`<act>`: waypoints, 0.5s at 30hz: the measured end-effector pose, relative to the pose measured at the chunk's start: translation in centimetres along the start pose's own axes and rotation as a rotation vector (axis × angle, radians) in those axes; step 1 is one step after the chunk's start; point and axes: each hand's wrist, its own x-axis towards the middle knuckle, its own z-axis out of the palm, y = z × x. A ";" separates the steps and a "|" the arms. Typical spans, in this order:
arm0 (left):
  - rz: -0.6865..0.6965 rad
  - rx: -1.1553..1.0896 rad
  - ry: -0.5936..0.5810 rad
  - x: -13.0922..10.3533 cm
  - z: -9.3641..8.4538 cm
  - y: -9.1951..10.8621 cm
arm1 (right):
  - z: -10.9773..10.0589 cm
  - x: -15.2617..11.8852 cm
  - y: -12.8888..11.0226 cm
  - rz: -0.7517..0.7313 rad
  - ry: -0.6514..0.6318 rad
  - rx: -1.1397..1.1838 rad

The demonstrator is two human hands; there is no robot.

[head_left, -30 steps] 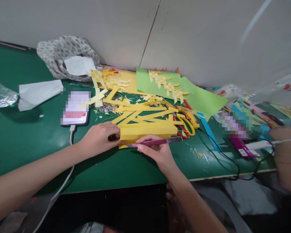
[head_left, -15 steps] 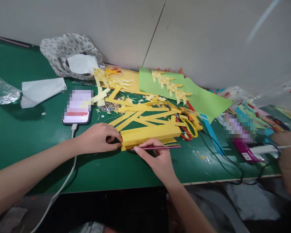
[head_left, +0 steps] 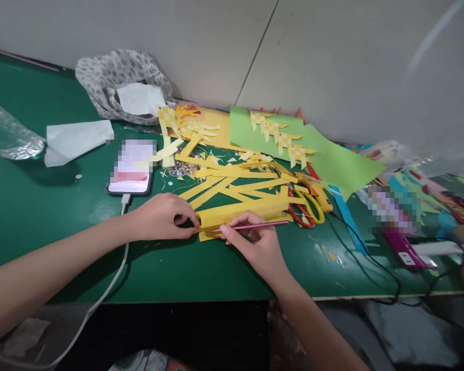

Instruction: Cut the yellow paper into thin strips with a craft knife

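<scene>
Fingers of the left hand (head_left: 162, 219) pinch the left end of the folded yellow paper (head_left: 247, 209), on the green surface (head_left: 150, 273) just nearer than loose yellow strips (head_left: 247, 175); the right hand (head_left: 257, 241) grips a slim pink tool (head_left: 270, 225), tip at the paper. Marking or scoring seems underway, calling next for a steady left hold. No brand or writing is legible.

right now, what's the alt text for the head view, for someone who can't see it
The left hand pinches the left end of a folded yellow sheet on a green table, while the right hand holds a pink tool, its tip at the sheet. Loose yellow strips lie behind; a phone with a white cable sits left.
</scene>
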 end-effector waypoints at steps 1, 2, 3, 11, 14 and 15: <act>0.000 0.001 -0.002 0.0 0.0 0.0 | -0.1 0.2 0.0 0.013 -0.003 0.025; 0.000 0.002 -0.005 0.0 0.0 0.0 | -0.1 0.4 0.1 0.026 -0.005 0.053; 0.001 0.002 -0.009 0.0 0.0 -0.1 | -0.1 0.5 0.3 0.038 -0.008 0.084; -0.007 0.013 -0.004 -0.1 0.0 -0.1 | -3.0 0.7 1.9 0.036 -0.136 0.216; -0.019 0.077 0.062 -0.1 -0.1 0.5 | -4.2 0.6 2.1 0.028 -0.126 0.258; -0.027 0.115 0.120 -0.1 -0.2 0.8 | -4.4 0.6 2.2 0.025 -0.129 0.263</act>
